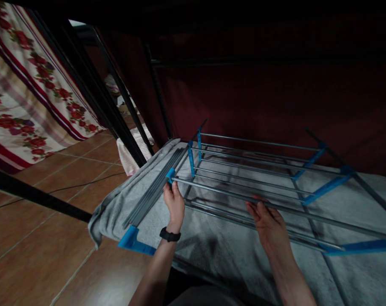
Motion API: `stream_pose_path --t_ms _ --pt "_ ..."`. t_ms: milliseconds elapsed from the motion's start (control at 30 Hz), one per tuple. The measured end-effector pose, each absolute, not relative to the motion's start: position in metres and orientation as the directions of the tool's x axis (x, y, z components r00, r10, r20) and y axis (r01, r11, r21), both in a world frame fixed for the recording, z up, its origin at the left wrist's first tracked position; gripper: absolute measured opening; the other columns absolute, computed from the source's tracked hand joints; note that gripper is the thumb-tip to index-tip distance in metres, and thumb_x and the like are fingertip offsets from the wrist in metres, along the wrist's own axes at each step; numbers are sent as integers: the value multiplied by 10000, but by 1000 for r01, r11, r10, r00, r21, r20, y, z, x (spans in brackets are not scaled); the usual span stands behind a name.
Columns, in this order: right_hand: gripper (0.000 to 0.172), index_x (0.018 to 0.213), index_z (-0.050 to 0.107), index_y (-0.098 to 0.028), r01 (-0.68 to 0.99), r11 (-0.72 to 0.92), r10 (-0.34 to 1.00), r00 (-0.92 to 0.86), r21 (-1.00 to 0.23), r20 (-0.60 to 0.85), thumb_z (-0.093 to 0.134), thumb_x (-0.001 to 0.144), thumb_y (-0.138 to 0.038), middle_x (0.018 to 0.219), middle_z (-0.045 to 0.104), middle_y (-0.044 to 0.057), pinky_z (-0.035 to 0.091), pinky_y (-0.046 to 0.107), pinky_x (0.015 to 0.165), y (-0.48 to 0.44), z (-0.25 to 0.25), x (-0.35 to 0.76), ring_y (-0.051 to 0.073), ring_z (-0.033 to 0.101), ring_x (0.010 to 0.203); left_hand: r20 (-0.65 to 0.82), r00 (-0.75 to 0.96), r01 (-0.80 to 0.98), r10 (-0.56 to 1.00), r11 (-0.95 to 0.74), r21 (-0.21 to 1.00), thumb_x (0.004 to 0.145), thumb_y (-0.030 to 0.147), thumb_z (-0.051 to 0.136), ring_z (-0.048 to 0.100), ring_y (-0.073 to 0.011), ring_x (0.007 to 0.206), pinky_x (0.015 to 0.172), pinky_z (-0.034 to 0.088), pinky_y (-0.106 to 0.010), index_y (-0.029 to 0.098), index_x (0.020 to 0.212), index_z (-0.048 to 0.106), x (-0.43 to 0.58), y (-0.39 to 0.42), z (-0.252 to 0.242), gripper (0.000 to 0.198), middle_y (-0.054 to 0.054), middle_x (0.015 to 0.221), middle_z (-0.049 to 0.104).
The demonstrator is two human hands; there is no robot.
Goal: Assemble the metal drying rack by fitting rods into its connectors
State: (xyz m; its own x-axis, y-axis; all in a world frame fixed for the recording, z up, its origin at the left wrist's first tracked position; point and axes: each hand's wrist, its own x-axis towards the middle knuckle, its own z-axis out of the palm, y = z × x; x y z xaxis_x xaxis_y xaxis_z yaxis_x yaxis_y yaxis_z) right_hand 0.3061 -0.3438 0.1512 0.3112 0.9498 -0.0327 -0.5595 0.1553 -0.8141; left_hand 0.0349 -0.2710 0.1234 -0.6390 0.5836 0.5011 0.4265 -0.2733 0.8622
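Note:
A rack of grey metal tubes and blue plastic joints lies partly assembled on a grey blanket (218, 246). My left hand (174, 203), with a black band on the wrist, pinches the near long tube (212, 190) at its left end, right against a blue plastic connector (170, 174). Farther right, my right hand (269, 223) has its fingers around the same tube from below. Behind it, several thinner tubes (244, 166) run between blue side brackets (336, 186). A bundle of loose grey tubes (154, 187) rests left of my left hand.
A blue bracket (134, 241) sits at the blanket's front left edge. Black metal frame posts (123, 136) stand at the left, with a dark bar overhead. Beyond are a tiled floor (75, 204), a cable (84, 184) and a floral cloth (36, 85). A dark red curtain (259, 97) hangs behind.

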Motion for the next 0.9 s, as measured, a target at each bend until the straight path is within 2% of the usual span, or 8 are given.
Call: stream_pose_path --t_ms 167,333,633,900 --pt "123 729 776 -282 -579 167 950 311 -798 -28 893 694 -303 1001 777 -24 605 410 923 -345 152 307 170 742 848 497 -642 430 584 -263 864 975 433 500 639 -248 1041 1010 481 -392 151 1152 618 35 -271 123 353 -126 1098 683" --pt "135 735 780 -255 -562 144 952 303 -814 -41 886 705 -333 1003 774 -8 623 377 873 -343 150 308 170 744 838 503 -633 423 588 -281 861 984 433 485 631 -254 1110 1045 463 -399 153 1195 604 36 -270 121 370 -141 1161 676" --pt "123 726 779 -263 -563 166 952 307 -810 -18 889 703 -314 1004 773 -17 628 359 857 -343 149 307 165 749 839 510 -639 431 575 -281 857 970 440 506 634 -257 1041 993 462 -401 162 1100 624 35 -270 121 328 -118 1064 684" --pt "114 738 784 -260 -564 175 949 316 -807 -15 885 707 -305 979 776 -18 640 333 828 -344 149 306 163 753 827 525 -625 441 578 -294 848 979 413 489 637 -249 1016 984 470 -403 158 1091 624 37 -272 124 310 -114 1041 688"
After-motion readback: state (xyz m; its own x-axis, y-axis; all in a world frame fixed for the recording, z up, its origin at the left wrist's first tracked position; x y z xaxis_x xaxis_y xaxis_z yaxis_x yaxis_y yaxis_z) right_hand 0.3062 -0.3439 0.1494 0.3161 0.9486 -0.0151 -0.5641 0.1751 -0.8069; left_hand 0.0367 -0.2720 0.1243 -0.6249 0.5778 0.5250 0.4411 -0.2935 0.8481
